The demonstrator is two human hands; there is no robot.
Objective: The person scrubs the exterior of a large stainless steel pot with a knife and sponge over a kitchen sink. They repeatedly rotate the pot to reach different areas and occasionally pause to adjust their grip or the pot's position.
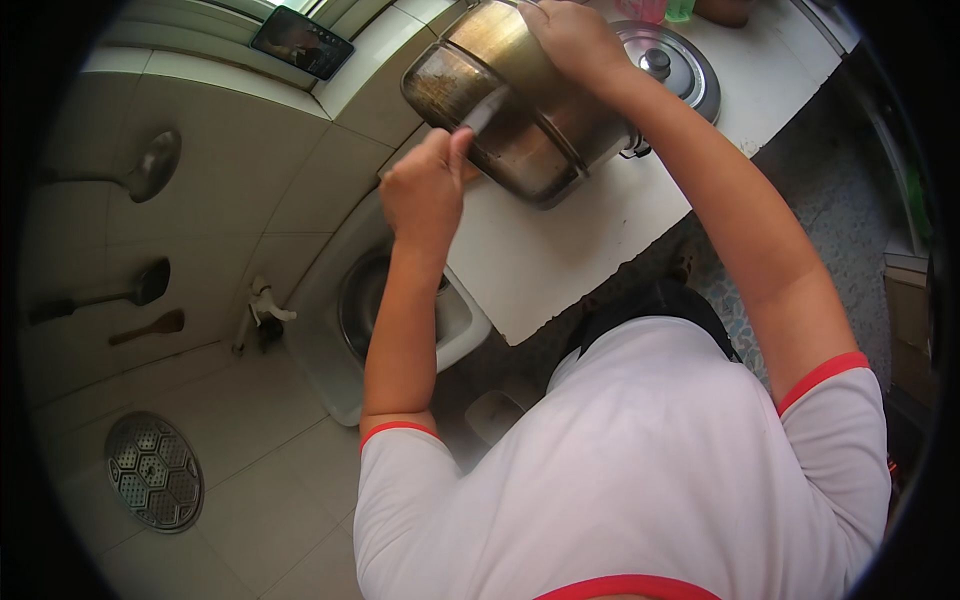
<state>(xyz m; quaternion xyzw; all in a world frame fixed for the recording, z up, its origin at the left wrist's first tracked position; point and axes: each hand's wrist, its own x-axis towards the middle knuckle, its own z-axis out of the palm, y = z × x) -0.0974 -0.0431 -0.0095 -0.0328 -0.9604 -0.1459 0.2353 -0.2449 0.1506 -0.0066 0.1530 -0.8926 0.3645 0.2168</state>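
A stained stainless steel pot (pixel 517 52) is tipped on its side above the white countertop (pixel 540 255), its browned base turned partly towards me. My right hand (pixel 574 41) grips the pot near its upper end. My left hand (pixel 424 187) is closed around a tool with a short, pale flat blade (pixel 486 111), perhaps a scraper or knife. That blade lies against or just in front of the pot's lower side; motion blur hides whether it touches. The tool's handle is hidden in my fist. Behind my right wrist lies a round metal lid (pixel 686 71) with a knob.
A sink (pixel 465 330) holding a metal basin (pixel 364 300) is below my left forearm, with a tap (pixel 270 307) on the wall. A ladle (pixel 154 165), spatulas and a steamer rack (pixel 154 472) hang on the tiles. A phone (pixel 300 43) leans by the window.
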